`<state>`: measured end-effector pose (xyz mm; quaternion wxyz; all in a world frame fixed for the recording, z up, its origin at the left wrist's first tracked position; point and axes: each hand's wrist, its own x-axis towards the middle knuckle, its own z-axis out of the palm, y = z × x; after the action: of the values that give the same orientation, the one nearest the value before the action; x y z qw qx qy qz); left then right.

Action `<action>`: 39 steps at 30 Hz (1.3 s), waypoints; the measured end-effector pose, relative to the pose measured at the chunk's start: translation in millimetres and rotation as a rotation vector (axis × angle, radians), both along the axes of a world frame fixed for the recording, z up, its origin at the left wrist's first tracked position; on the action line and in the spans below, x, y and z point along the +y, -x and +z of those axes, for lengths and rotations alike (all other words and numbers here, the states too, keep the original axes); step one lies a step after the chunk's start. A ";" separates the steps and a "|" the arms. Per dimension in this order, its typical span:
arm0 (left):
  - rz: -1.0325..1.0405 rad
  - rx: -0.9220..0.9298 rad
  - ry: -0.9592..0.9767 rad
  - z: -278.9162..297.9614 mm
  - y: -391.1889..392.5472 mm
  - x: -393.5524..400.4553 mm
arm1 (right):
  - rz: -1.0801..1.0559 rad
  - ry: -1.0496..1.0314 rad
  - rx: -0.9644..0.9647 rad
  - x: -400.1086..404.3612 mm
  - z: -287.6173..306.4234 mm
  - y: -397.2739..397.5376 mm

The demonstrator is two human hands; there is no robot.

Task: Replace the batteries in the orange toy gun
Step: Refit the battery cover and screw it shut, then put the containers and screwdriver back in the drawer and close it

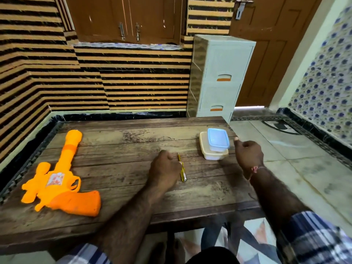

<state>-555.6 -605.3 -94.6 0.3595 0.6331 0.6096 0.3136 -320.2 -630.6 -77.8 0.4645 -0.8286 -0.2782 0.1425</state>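
Warm dim indoor light, soft shadows, wide-angle edge warp, slight blur.

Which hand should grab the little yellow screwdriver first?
Probably the left hand: its curled fingers already rest against the screwdriver on the table. The right hand is off beside the stacked plastic boxes.
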 end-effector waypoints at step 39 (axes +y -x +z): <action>0.148 -0.181 0.707 26.7 -123.1 105.1 | 0.243 0.269 0.613 74.2 3.8 -31.4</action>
<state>-432.4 -500.3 -68.0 0.5847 0.3939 0.6900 0.1637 -288.8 -556.4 -74.0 0.3927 -0.7621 -0.2011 0.4739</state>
